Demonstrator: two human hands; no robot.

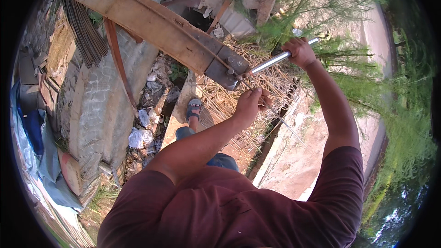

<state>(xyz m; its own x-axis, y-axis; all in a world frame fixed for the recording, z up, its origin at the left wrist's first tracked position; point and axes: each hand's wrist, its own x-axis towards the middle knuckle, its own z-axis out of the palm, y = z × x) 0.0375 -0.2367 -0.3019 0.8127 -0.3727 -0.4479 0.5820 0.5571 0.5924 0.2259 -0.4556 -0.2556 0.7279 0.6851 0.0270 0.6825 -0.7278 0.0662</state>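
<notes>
At the near end of the beam (pixel 138 18), the work sits around a dark plate (pixel 217 70) with short pegs (pixel 231 59) standing up from it. The left hand (pixel 250 105) grasps a thin rod (pixel 283 120), thumb and fingers wrapped on it just beside the plate. The rod slants from the pegs, through that hand, down toward the lower right, over the ground. The right hand (pixel 299 52) is clenched around a bright pipe (pixel 271 63), whose lower end reaches to the plate's edge, near the pegs.

As for progress, the rod appears to be in place at the pegs and the pipe set beside it, so the setting-up looks done for this piece. The length beyond the left hand looks straight; whether there is a bend at the pegs I cannot tell, as that spot is too small. Shaping there, if any, and freeing the rod seem to be what is left.

Below the plate lies a heap (pixel 220 98) of thin brown pieces, perhaps finished ones, though their shapes are hard to make out. A bundle (pixel 86 32) of thin, dark lengths hangs by the beam's far end, possibly unworked stock.
</notes>
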